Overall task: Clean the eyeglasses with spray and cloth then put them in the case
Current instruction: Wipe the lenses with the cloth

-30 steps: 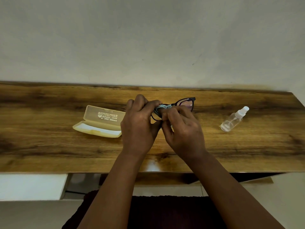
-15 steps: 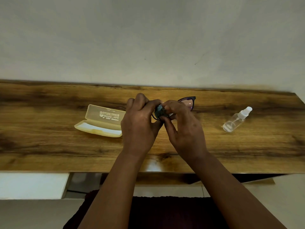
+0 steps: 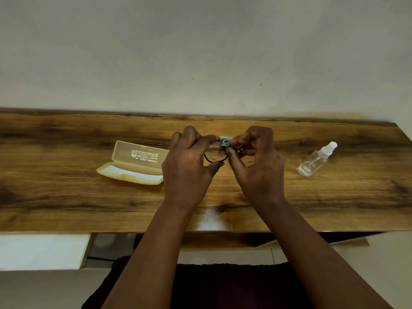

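Observation:
Above the middle of the wooden table (image 3: 66, 192), my left hand (image 3: 189, 166) grips the black eyeglasses (image 3: 215, 160); only a lower rim curve shows between the hands. My right hand (image 3: 258, 166) pinches a small light-blue cloth (image 3: 224, 142) against the frame near its bridge. The rest of the eyeglasses is hidden behind my fingers. A pale yellow case (image 3: 133, 163) lies open on the table left of my left hand, lid tilted back. A clear spray bottle (image 3: 316, 159) with a white nozzle lies on its side to the right.
A plain light wall (image 3: 200, 52) rises right behind the table's far edge. The table's right end is near the spray bottle. Below the front edge are a white surface (image 3: 40, 250) at left and dark cloth (image 3: 223, 286) over my lap.
My right hand has moved right and up, covering the lens that showed before. The cloth now sits bunched between both hands' fingertips. The case and bottle have not moved.

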